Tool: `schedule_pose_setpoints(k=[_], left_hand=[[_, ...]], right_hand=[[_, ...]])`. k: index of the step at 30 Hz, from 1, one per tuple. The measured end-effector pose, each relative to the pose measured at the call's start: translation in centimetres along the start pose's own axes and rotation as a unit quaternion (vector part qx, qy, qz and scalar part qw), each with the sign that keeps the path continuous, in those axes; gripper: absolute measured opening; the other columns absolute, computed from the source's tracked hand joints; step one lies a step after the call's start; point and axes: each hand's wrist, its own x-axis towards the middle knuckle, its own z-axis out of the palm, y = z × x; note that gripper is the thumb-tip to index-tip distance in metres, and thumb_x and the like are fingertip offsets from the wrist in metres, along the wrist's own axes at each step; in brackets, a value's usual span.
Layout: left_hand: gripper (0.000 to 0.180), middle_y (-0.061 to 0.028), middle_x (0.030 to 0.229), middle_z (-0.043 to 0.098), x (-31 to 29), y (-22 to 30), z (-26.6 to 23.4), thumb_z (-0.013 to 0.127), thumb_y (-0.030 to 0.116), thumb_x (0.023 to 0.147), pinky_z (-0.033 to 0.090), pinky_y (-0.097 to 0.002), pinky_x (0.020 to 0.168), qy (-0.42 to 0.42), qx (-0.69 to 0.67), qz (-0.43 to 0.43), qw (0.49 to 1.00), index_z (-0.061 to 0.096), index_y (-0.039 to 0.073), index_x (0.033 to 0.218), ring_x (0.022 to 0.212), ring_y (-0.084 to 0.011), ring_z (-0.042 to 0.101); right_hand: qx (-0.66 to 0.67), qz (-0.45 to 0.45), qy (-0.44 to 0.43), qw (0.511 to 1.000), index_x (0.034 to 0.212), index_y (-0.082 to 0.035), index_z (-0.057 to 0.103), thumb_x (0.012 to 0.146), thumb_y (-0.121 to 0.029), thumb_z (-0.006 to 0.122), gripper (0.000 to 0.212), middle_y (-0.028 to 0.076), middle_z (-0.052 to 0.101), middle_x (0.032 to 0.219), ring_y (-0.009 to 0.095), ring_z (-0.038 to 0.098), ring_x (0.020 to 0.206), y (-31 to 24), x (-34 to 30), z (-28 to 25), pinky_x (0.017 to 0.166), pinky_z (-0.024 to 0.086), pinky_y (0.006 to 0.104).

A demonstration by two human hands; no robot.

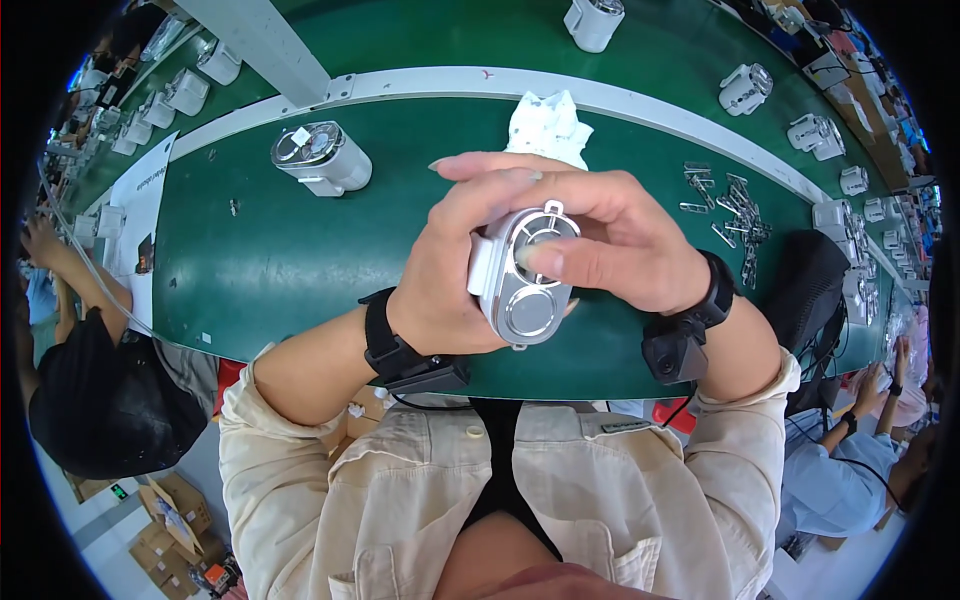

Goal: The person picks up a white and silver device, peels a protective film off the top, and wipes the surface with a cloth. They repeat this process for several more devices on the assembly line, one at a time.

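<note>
Above the near middle of the green table I hold a white oval canister (534,312) with a shiny silver top that has two round discs. A small metal loop sticks up at its far end, and a white block juts from its left side. My left hand (432,262) wraps round the canister's left side. From the right, my right hand (645,240) grips it with the fingers over the far side, its thumb pressed on the far disc. A similar white canister (345,165) stands at the left of the table.
Loose metal clips (738,212) lie in a pile at the right, near a black bag-like object (808,285). A crumpled white cloth (548,122) is behind my hands. Beyond a white rail (430,80), more canisters (594,25) stand on green. People work at both sides.
</note>
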Motion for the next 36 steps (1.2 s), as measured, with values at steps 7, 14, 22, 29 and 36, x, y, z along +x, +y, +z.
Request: schedule_pose_setpoints(k=[7,14,22,29,36], left_hand=[[0.092,-0.0217,0.121,0.056,0.5,0.1,-0.3,0.084,0.003,0.066,0.049,-0.0394,0.091,0.027,0.011,-0.018,0.999,0.026,0.002,0.137,0.107,-0.0304,0.06],[0.093,-0.0213,0.122,0.055,0.6,0.0,-0.5,0.084,0.004,0.065,0.048,-0.0384,0.092,0.021,0.011,-0.01,1.0,0.026,0.002,0.137,0.109,-0.03,0.059],[0.098,-0.0188,0.123,0.052,0.0,-0.9,-0.6,0.087,0.01,0.062,0.049,-0.0357,0.091,0.024,0.027,-0.072,0.997,0.025,0.002,0.138,0.109,-0.0288,0.059],[0.104,-0.0176,0.131,0.039,0.0,-1.3,-1.0,0.087,0.014,0.064,0.045,-0.0375,0.095,0.062,0.067,-0.149,0.985,0.018,0.003,0.142,0.121,-0.0253,0.046],[0.106,-0.0204,0.135,0.035,0.3,-1.8,-1.6,0.087,0.022,0.068,0.039,-0.043,0.101,0.116,0.143,-0.182,0.966,0.015,0.003,0.143,0.128,-0.0288,0.038]], right_hand=[[0.112,0.078,0.077,0.988,0.128,0.003,0.052,0.094,-0.024,0.054,0.044,0.024,0.036,0.146,0.03,0.044,0.129,0.0,0.1,0.9,0.106,0.034,0.0376],[0.113,0.07,0.07,0.989,0.127,0.003,0.052,0.095,-0.025,0.053,0.043,0.022,0.04,0.143,0.027,0.046,0.126,0.0,0.1,1.0,0.104,0.036,0.0356],[0.095,0.098,0.135,0.981,0.123,0.001,0.055,0.095,-0.022,0.052,0.036,0.012,0.058,0.117,0.019,0.058,0.107,0.3,0.2,1.5,0.093,0.044,0.0304],[0.178,0.13,0.151,0.964,0.12,0.0,0.057,0.097,-0.024,0.05,0.034,0.008,0.06,0.112,0.016,0.059,0.102,1.0,2.8,-0.4,0.089,0.046,0.0283],[-0.227,0.096,0.342,0.907,0.105,-0.006,0.065,0.094,-0.026,0.047,0.029,0.007,0.066,0.089,0.022,0.063,0.083,6.5,12.6,-12.8,0.074,0.052,0.0368]])
